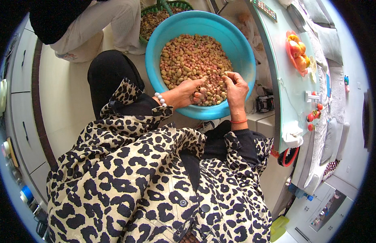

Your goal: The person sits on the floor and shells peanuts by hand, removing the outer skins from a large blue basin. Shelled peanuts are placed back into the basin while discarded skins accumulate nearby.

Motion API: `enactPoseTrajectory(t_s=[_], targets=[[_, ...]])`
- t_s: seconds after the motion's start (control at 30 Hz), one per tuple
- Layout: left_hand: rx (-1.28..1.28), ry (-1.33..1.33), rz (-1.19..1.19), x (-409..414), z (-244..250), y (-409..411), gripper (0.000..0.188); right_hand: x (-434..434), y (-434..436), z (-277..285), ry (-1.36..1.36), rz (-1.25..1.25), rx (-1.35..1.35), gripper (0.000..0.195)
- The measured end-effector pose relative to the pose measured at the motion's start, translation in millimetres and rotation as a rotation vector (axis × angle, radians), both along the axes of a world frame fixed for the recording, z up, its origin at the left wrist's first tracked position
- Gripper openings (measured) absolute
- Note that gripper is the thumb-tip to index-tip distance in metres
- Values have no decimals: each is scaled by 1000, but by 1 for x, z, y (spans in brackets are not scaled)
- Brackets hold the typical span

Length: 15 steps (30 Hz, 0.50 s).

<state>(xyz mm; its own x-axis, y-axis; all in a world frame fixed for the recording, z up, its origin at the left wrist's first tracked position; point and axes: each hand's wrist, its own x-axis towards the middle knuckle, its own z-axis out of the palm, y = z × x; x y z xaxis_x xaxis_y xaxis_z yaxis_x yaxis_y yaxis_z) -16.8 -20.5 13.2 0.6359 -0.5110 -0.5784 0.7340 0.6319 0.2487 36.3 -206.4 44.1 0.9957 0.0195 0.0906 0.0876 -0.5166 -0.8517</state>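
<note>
In front of me stands a wide blue plastic basin (239,39), filled across its bottom with peanuts (191,60). Tan shells and pinkish kernels lie mixed together. My left hand (188,92), with a white bead bracelet at the wrist, is over the basin's near side. Its fingers curl around a few peanuts, partly hidden by the hand itself. My right hand (239,89), wearing a thin red band, is above the near right part of the pile. Its thumb and index finger pinch a small tan piece that looks like a peanut or shell. The hands are apart.
Behind the basin is a green basket (148,12) of shell pieces. A seated person's pale trouser leg (121,27) is at the far left. Along the right runs a glass-topped table (285,100) with a fruit dish (289,57), a remote control (265,9) and crumpled tissue (292,133).
</note>
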Motion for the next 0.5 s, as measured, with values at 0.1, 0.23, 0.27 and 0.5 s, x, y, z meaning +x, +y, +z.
enactPoseTrajectory(t_s=[0.1, 0.23, 0.27, 0.5], targets=[[-78, -136, 19, 3, 3, 3, 15, -4, -3, 2, 69, 49, 97, 15], [5, -133, 47, 3, 9, 2, 22, 4, -13, 0, 294, 290, 162, 15], [68, -108, 59, 2, 10, 2, 27, 6, -14, -4, 189, 250, 40, 16], [96, -220, 5, 6, 9, 5, 22, 3, -11, -36, -138, 218, -811, 16]])
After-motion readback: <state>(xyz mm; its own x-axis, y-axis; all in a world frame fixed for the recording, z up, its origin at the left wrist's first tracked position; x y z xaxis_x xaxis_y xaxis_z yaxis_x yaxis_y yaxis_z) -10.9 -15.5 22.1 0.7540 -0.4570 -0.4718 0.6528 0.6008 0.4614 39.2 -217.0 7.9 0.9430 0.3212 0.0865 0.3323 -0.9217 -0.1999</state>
